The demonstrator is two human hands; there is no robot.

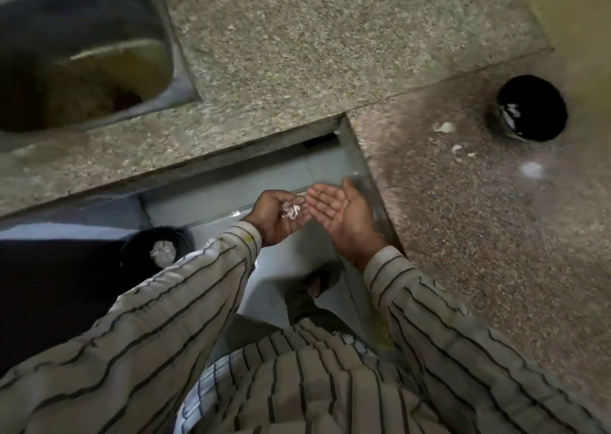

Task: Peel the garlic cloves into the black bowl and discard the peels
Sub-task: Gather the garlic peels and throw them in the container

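i see both hands out in front of the body, held over the gap below the corner of the speckled tabletop (297, 53). left hand (281, 217) is cupped palm-up, its grip curled loosely round a small clump of pale garlic peels (291, 211). right hand (344, 215) is just beside it, palm up, grip spread flat and holding nothing; its fingertips nearly meet the left hand's. both arms wear striped sleeves (185, 301). the black bowl (531, 109) sits on the right wing of the tabletop, close to the wall, well apart from the hands; something pale shows inside it, but i cannot tell how many cloves. a few loose pale scraps (444, 127) lie on the tabletop just left of the bowl. down at lower left, below the left forearm, stands a dark round bin (157, 248) with a whitish heap inside. a steel sink (82, 53) is set in the tabletop at upper left. picture is motion-blurred, so fine detail is unclear.
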